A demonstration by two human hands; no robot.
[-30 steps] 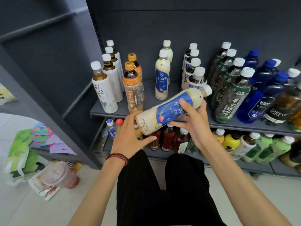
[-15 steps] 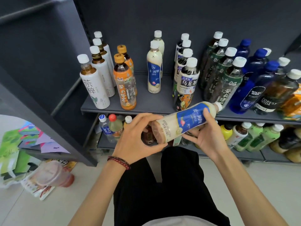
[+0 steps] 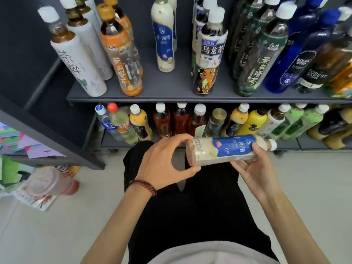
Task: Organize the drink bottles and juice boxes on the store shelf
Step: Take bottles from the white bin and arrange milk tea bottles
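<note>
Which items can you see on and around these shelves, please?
Held bottle: one, cream with blue label, sideways in both hands.
Cream bottles: two, blue labels, upper shelf middle.
White tea bottles: at least three, upper shelf left.
Orange tea bottles: two, beside those.
Oolong bottles: at least three, dark, shelf centre.
Green tea bottles: at least three, green labels, further right.
Blue soda bottles: at least two, upper shelf right.
Forest Soda bottle: one, dark, beside them.
Orange cartons: count unclear, far right.
Lower bottles: over a dozen, mixed colours, lower shelf.
Cup: one, pink, on its side, floor left.
Left hand: grips the held bottle's base.
Right hand: holds its cap end.
</note>
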